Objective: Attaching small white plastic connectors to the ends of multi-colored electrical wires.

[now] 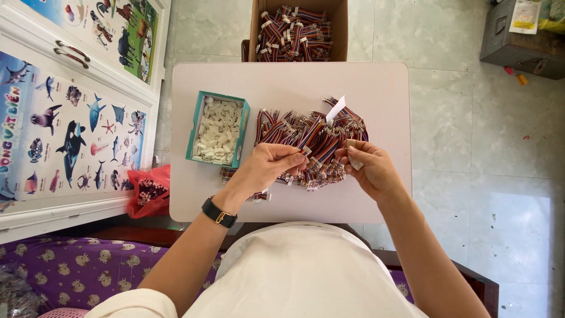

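My left hand (272,162) pinches a multicoloured ribbon-wire cable (311,139) that rises from the pile of similar cables (312,131) on the small white table (282,82). My right hand (368,168) holds a small white plastic connector (353,154) close to the cable's end. A black watch sits on my left wrist. Left of the pile stands a teal box (218,128) filled with white connectors.
A cardboard box (294,32) full of the same coloured cables sits beyond the table. A red bag (148,191) lies on the floor at left, beside a white cabinet covered in animal posters (70,112). A grey metal box (521,44) stands top right.
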